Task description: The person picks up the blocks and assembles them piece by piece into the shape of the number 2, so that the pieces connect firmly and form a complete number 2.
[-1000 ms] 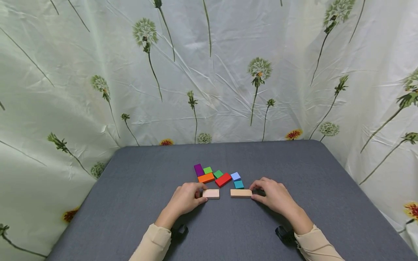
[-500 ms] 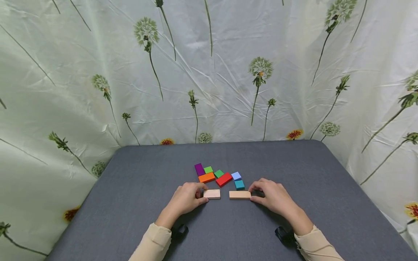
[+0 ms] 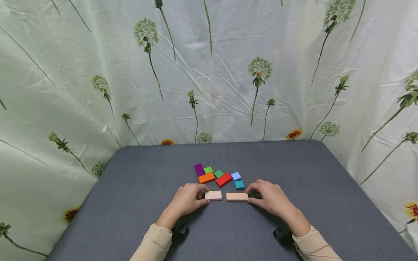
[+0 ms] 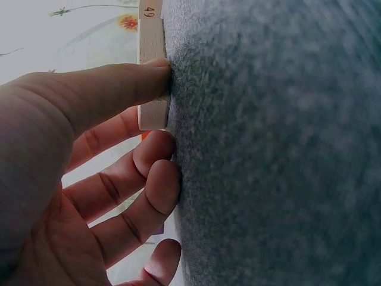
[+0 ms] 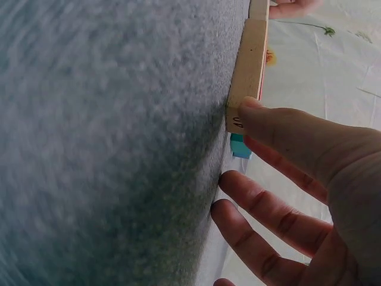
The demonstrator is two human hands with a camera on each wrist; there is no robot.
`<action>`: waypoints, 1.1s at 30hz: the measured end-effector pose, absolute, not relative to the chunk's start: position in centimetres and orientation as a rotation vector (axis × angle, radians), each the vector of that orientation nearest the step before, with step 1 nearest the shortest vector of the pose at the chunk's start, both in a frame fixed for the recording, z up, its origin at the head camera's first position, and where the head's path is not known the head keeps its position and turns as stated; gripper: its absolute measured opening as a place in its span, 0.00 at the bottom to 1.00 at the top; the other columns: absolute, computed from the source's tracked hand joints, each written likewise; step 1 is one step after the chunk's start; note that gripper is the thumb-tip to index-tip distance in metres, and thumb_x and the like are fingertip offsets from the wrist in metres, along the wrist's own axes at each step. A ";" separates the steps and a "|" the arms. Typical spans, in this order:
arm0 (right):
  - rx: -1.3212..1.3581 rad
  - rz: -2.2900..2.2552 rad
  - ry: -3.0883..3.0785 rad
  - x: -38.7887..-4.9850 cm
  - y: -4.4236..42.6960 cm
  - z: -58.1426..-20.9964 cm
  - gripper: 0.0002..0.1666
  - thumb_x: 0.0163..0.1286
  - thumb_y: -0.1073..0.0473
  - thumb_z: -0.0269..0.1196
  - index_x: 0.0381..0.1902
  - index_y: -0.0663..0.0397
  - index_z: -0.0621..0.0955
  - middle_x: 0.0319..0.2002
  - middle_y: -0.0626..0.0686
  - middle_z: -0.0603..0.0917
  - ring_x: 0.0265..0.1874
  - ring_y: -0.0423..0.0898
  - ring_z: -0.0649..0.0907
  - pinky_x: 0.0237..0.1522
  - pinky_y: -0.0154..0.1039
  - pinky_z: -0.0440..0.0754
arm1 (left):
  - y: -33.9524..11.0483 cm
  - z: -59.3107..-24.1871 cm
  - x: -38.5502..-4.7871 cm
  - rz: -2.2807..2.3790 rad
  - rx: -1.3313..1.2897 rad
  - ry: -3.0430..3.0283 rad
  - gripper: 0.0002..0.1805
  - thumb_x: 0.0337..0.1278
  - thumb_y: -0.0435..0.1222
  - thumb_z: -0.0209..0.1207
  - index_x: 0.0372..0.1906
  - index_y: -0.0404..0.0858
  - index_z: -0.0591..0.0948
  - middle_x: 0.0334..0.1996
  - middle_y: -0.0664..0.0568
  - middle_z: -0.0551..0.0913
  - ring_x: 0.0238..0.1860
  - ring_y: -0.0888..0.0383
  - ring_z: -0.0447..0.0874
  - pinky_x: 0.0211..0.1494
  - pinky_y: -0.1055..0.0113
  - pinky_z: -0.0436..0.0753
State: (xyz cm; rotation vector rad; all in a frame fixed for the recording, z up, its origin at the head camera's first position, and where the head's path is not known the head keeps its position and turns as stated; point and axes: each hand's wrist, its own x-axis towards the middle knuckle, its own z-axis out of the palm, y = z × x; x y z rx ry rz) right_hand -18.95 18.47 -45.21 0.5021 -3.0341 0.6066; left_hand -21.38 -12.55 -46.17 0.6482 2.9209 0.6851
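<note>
Gap's narrowed: my left hand point(image 3: 188, 198) pinches the pale block point(image 3: 214, 195), right hand point(image 3: 269, 196) the tan block point(image 3: 237, 197); nearly end to end (not touching yet).

A curtained-off spot, kind of room unclear: wrinkled white sheeting point(image 3: 225, 40) printed with dandelions point(image 3: 260, 69) and orange flowers point(image 3: 294, 134) hangs behind and on both sides of a grey, fabric-textured surface point(image 3: 225, 232).

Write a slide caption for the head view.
Left hand pinches the pale block, right hand the tan block, near coloured blocks.
</note>
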 end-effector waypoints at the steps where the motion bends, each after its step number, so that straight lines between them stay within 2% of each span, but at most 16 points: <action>1: 0.504 0.607 -3.033 -18.9 18.4 -45.2 0.11 0.64 0.51 0.79 0.42 0.36 0.88 0.42 0.43 0.87 0.43 0.42 0.86 0.49 0.56 0.82 | -12.5 -46.1 -21.3 0.688 0.648 2.917 0.15 0.60 0.44 0.77 0.50 0.47 0.90 0.23 0.60 0.75 0.24 0.63 0.69 0.30 0.67 0.63; 11: 0.507 0.609 -3.044 -18.9 17.8 -45.2 0.11 0.64 0.49 0.80 0.41 0.34 0.88 0.43 0.42 0.87 0.43 0.42 0.85 0.47 0.56 0.80 | -12.2 -46.1 -21.4 0.691 0.687 2.910 0.15 0.61 0.44 0.77 0.50 0.47 0.90 0.22 0.61 0.74 0.23 0.65 0.68 0.29 0.68 0.63; 18: 0.533 0.604 -3.016 -18.7 17.8 -45.3 0.11 0.64 0.50 0.80 0.40 0.34 0.88 0.41 0.41 0.86 0.41 0.41 0.84 0.44 0.53 0.80 | -12.3 -46.4 -21.3 0.727 0.729 2.918 0.14 0.60 0.43 0.77 0.49 0.48 0.90 0.21 0.62 0.74 0.21 0.67 0.66 0.26 0.69 0.63; 33: 0.531 0.609 -3.015 -18.6 17.7 -45.2 0.11 0.64 0.50 0.80 0.41 0.34 0.88 0.41 0.40 0.86 0.42 0.41 0.84 0.44 0.55 0.79 | -12.3 -46.3 -21.2 0.717 0.768 2.910 0.14 0.59 0.42 0.77 0.49 0.47 0.90 0.22 0.62 0.73 0.22 0.67 0.65 0.27 0.70 0.62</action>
